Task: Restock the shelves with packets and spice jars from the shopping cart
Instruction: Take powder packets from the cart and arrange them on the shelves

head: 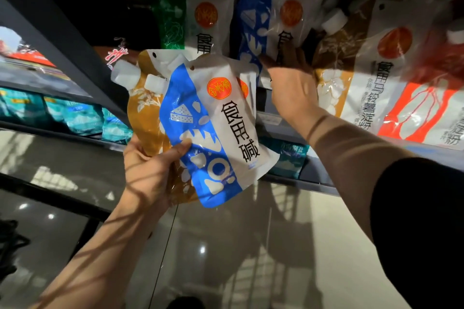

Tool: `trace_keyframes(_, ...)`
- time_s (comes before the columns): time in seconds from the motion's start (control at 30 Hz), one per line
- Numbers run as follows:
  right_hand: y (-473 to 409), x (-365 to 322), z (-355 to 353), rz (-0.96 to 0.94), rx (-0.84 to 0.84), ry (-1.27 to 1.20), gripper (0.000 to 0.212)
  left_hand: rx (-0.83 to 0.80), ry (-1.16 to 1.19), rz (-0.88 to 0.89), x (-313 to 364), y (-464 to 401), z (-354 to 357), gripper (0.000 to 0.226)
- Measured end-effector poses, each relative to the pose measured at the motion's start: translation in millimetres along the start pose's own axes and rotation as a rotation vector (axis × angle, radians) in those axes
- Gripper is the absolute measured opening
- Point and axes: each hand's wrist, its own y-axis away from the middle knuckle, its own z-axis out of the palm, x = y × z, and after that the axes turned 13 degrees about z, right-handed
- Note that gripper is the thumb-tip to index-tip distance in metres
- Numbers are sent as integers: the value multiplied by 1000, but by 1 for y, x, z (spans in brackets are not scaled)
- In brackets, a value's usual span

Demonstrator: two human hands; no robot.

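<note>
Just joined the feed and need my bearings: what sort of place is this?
Most likely a grocery store aisle. Rows of matching spouted pouches stand on a dark shelf, teal packets fill the shelf below, and the left hand holds a blue pouch and an orange pouch for stocking.

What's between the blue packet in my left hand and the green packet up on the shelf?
In the head view, a white packet top on the shelf stands between the blue packet and the green packet.

I'm looking at a shop aisle: spouted pouches (391, 78) with printed labels stand crowded along the front edge of a dark metal shelf (296, 121), teal packets (75, 115) fill a lower shelf, over glossy floor tiles (251, 246).
</note>
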Motion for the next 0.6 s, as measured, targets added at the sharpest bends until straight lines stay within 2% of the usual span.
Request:
trace_keyframes(0.1, 15, -1, -5, 119, -48, -205, 26, 12, 26, 8, -2, -4, -1, 55)
trace_keyframes(0.17, 36, -7, -17, 187, -48, -485, 27, 23, 38, 1, -4, -4, -1, 56)
trace_keyframes(0.2, 49, -11, -23, 215, -117, -644, 28, 25, 46, -3, -4, -3, -1, 57)
trace_keyframes(0.27, 76, -24, -39, 285, -381, -800, 33, 14, 44, -7, -3, -3, 1, 60)
trace_keyframes(0.3, 86, -30, -43, 317, -495, -785, 42, 14, 42, -8, -3, -3, 1, 60)
trace_keyframes(0.37, 90, -34, -43, 353, -580, -691, 62, 14, 48, -10, -1, -3, 2, 56)
trace_keyframes(0.43, 84, -36, -43, 383, -611, -660, 56, -7, 19, -1, -1, -3, 2, 52)
trace_keyframes(0.5, 79, -35, -42, 385, -587, -668, 33, -19, 0, 0, 2, -3, 2, 50)
trace_keyframes(0.53, 77, -33, -40, 377, -543, -644, 29, -23, -10, 7, 2, -4, 2, 50)
trace_keyframes(0.6, 75, -25, -40, 379, -443, -616, 43, -37, -27, 19, 2, -6, 0, 46)
